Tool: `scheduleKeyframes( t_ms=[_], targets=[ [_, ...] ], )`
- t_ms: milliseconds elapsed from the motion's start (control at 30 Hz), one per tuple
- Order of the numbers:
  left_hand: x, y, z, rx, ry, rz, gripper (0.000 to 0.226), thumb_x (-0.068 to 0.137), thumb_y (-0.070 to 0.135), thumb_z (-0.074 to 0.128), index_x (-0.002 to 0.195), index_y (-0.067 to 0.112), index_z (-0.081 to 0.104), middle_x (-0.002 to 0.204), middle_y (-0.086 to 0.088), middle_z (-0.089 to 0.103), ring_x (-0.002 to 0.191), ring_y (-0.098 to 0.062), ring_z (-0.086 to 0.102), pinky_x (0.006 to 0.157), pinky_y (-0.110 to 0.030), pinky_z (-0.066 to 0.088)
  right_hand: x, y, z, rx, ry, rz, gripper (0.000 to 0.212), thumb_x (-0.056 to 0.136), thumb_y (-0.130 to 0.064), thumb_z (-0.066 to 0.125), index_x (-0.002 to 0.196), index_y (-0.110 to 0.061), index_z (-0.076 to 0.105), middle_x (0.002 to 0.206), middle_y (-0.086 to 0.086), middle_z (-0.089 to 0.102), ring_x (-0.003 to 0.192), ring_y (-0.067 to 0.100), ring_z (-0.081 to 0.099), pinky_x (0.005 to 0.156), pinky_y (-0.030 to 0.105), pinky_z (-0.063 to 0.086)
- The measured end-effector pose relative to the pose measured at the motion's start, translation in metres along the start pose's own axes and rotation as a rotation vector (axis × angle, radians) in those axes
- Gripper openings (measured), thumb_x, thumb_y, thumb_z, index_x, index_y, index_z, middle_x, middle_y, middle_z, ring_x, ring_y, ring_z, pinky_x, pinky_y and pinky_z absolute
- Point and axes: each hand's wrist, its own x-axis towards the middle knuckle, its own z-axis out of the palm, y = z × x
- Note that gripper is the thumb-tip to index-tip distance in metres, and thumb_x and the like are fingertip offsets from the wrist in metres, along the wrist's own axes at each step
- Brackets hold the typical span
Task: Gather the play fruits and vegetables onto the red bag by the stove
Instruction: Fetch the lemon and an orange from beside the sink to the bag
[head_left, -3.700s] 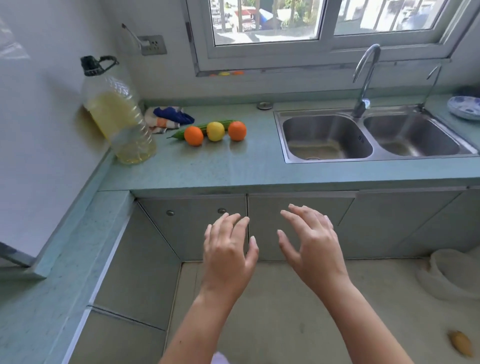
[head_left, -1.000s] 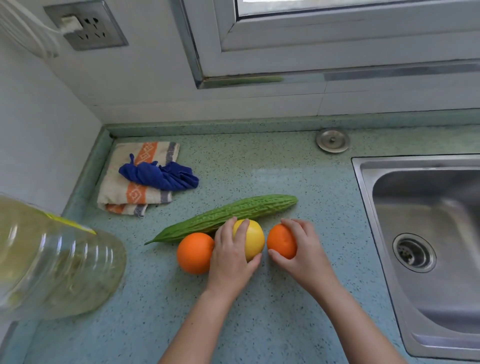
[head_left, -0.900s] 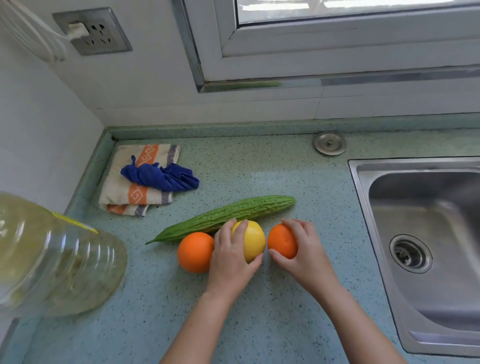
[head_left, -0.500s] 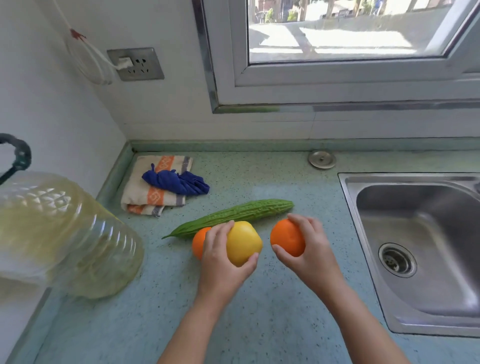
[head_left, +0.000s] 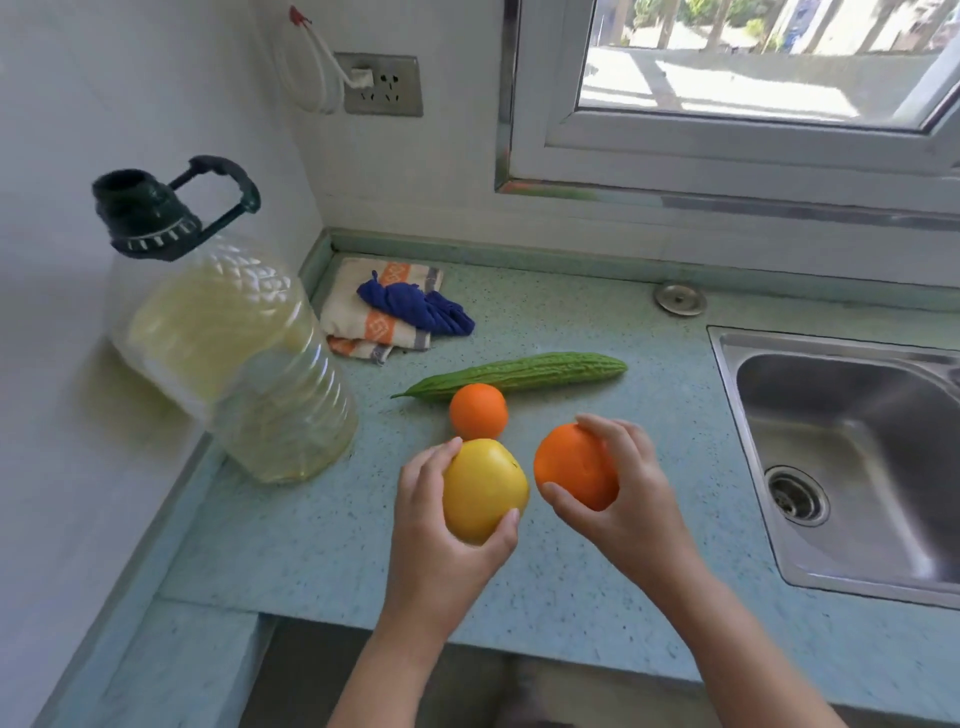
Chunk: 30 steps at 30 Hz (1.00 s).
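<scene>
At far left a big clear bottle (head_left: 228, 358) of yellowish oil, with a dark cap and handle, stands on the green speckled countertop (head_left: 311, 545) near the wall. Its outline is smeared by blur. Behind it to the right lies a folded striped cloth (head_left: 363, 325) with a crumpled blue rag (head_left: 415, 309) on top.

A green bitter gourd (head_left: 519, 371) lies across the counter. A small orange (head_left: 478, 410) sits just in front of it and covers part of its near edge, so I cannot tell whether they touch.

Nearer the camera, the left hand (head_left: 431, 530) grips a yellow fruit (head_left: 483, 488) held clear of the counter, thumb under it, fingers curled round its left side and mostly hidden. Just beside it the right hand (head_left: 634, 499) clasps a second orange (head_left: 574, 465), fingers over the top, thumb below, the palm hiding its right side. Both forearms run off the bottom edge.

At right, a steel sink (head_left: 857, 415) with its drain (head_left: 797, 493) is cut off by the frame.
</scene>
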Motion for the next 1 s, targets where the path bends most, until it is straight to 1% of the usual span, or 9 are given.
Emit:
scheduleKeyframes(
  t_ms=[100, 233, 367, 500, 600, 733, 800, 933, 1000],
  targets=[
    [-0.024, -0.008, -0.009, 0.043, 0.066, -0.008, 0.073, 0.064, 0.044, 0.071, 0.127, 0.036, 0.034, 0.125, 0.013, 0.032, 0.112, -0.005, 0.039, 0.079, -0.006, 0.033, -0.016, -0.011, 0.006, -0.005, -0.032, -0.029, 0.065, 0.069, -0.024, 0.078, 0.125, -0.02, 0.047, 0.117, -0.007, 0.037, 0.102, 0.012, 0.041, 0.079, 0.024, 0.035],
    [-0.056, -0.008, -0.021, 0.062, 0.117, -0.028, 0.074, 0.068, 0.03, 0.078, 0.126, 0.036, 0.033, 0.125, 0.012, 0.032, 0.114, -0.008, 0.039, 0.081, -0.009, 0.033, -0.034, -0.026, 0.008, 0.029, -0.086, -0.111, 0.063, 0.068, -0.024, 0.078, 0.123, -0.026, 0.046, 0.114, -0.009, 0.038, 0.098, 0.009, 0.041, 0.075, 0.009, 0.031],
    [-0.084, 0.005, -0.029, 0.11, 0.234, -0.013, 0.073, 0.064, 0.052, 0.065, 0.128, 0.035, 0.033, 0.125, 0.012, 0.034, 0.115, -0.006, 0.039, 0.087, -0.013, 0.034, -0.048, -0.037, 0.0, 0.094, -0.15, -0.223, 0.063, 0.069, -0.026, 0.078, 0.118, -0.039, 0.039, 0.116, -0.011, 0.038, 0.098, 0.006, 0.041, 0.071, 0.006, 0.034],
    [-0.118, 0.02, -0.022, 0.177, 0.383, -0.04, 0.074, 0.065, 0.051, 0.062, 0.13, 0.022, 0.041, 0.124, 0.011, 0.036, 0.116, -0.005, 0.038, 0.092, -0.024, 0.038, -0.061, -0.036, -0.013, 0.143, -0.228, -0.3, 0.063, 0.069, -0.03, 0.078, 0.122, -0.034, 0.043, 0.119, -0.011, 0.039, 0.097, 0.0, 0.039, 0.071, -0.002, 0.033],
    [-0.147, 0.034, -0.011, 0.213, 0.48, -0.057, 0.072, 0.065, 0.048, 0.064, 0.127, 0.018, 0.044, 0.122, 0.018, 0.037, 0.114, -0.004, 0.039, 0.095, -0.016, 0.035, -0.077, -0.029, -0.021, 0.178, -0.272, -0.36, 0.062, 0.065, -0.044, 0.07, 0.121, -0.032, 0.046, 0.117, -0.01, 0.042, 0.097, -0.001, 0.041, 0.075, -0.004, 0.03],
    [-0.188, 0.049, 0.002, 0.269, 0.562, -0.078, 0.068, 0.065, 0.044, 0.065, 0.123, 0.015, 0.045, 0.12, 0.004, 0.044, 0.112, -0.009, 0.044, 0.095, -0.01, 0.032, -0.103, -0.02, -0.028, 0.241, -0.392, -0.395, 0.061, 0.063, -0.05, 0.063, 0.119, -0.034, 0.045, 0.114, -0.016, 0.042, 0.1, -0.008, 0.042, 0.079, -0.003, 0.029],
    [-0.21, 0.055, 0.003, 0.282, 0.61, -0.122, 0.068, 0.065, 0.044, 0.065, 0.123, 0.013, 0.047, 0.119, 0.002, 0.045, 0.111, -0.008, 0.044, 0.094, -0.011, 0.033, -0.115, -0.021, -0.029, 0.274, -0.448, -0.425, 0.059, 0.064, -0.048, 0.065, 0.118, -0.038, 0.043, 0.115, -0.022, 0.04, 0.104, -0.013, 0.04, 0.08, -0.002, 0.029],
    [-0.259, 0.067, -0.003, 0.301, 0.733, -0.228, 0.071, 0.064, 0.044, 0.064, 0.123, 0.007, 0.049, 0.12, 0.001, 0.046, 0.114, 0.01, 0.038, 0.092, -0.004, 0.03, -0.14, -0.035, -0.022, 0.322, -0.576, -0.5, 0.06, 0.065, -0.037, 0.07, 0.118, -0.035, 0.044, 0.116, -0.025, 0.037, 0.105, -0.017, 0.038, 0.08, -0.003, 0.029],
    [-0.286, 0.072, -0.009, 0.329, 0.797, -0.264, 0.07, 0.065, 0.043, 0.064, 0.123, 0.007, 0.049, 0.119, 0.001, 0.045, 0.114, 0.013, 0.036, 0.091, -0.003, 0.028, -0.157, -0.048, -0.017, 0.335, -0.637, -0.549, 0.06, 0.064, -0.037, 0.07, 0.118, -0.034, 0.044, 0.115, -0.025, 0.038, 0.105, -0.018, 0.037, 0.08, -0.003, 0.03]
  ],
)
